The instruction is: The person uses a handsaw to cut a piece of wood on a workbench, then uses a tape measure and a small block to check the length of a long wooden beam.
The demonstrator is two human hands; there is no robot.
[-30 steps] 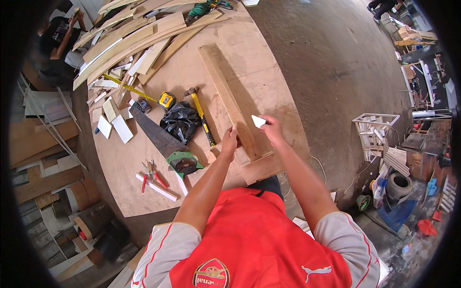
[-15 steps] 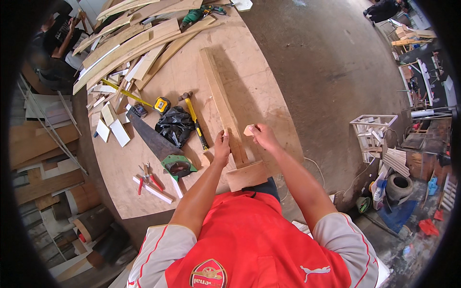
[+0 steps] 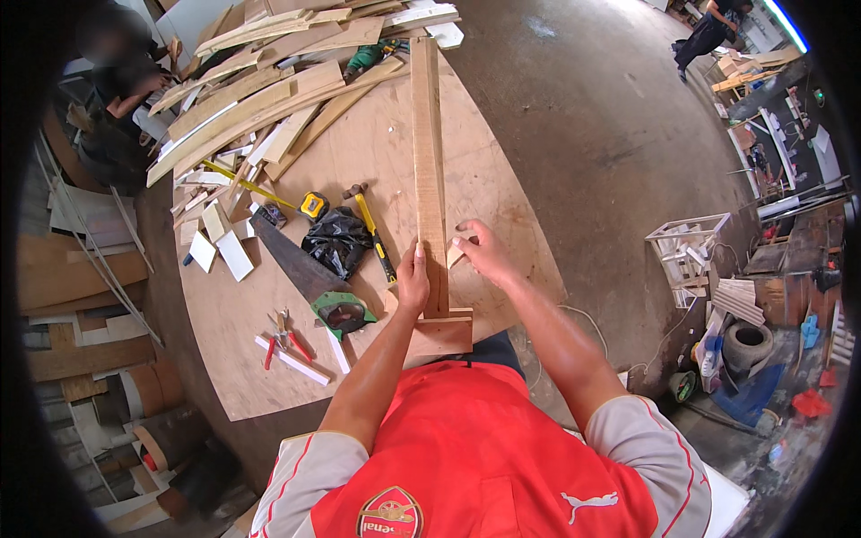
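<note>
A worker's left hand (image 3: 413,280) closes on the left edge of a long, pale-brown wooden beam (image 3: 429,170) running up the centre of the frame, a short wooden crosspiece (image 3: 441,337) at its lower end. The right hand (image 3: 487,255), half curled, has its thumb at a small, pale wooden block (image 3: 456,255) beside the beam; whether it grips is unclear. Left of centre lies a yellow-and-black-handled hammer (image 3: 373,235).

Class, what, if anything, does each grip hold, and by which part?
Left grip: long wooden beam, by its left side near the closer end. Right grip: small wooden block, apparently by its right edge.
</note>
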